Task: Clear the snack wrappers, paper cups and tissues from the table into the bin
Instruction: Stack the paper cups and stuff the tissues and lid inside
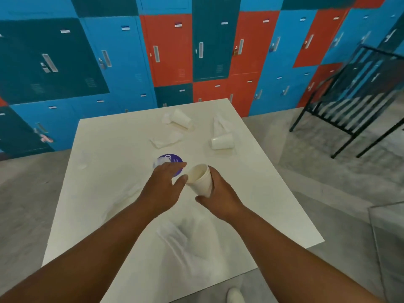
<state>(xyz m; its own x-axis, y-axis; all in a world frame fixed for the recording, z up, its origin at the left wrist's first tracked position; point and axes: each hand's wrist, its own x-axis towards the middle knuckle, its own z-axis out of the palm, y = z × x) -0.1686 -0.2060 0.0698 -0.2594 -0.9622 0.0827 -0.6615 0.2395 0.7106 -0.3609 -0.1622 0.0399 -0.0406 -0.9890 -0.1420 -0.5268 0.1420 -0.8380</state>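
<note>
Now, right hand (220,193) wrapped round a paper cup (200,179), mouth tipped toward the camera, lifted just above the table (105,193). Left hand (162,184) open, fingers stretched flat over a purple round wrapper (172,160), thumb close to the cup's rim, whether touching is hard to say. Best here: slide fingertips under the wrapper's edge, pinch it, tuck it into the held cup, and carry both together. Farther out, two more cups lying on their sides: one (222,141) to the right, another (182,119) near the far edge, each over a pale patch, maybe a spill. Crumpled tissues (167,139) between them, more tissue (219,124) behind the right cup. Lockers (170,49) beyond. No bin in view; wrapper half hidden under the hand, print unreadable; near tabletop smeared by blur.
</note>
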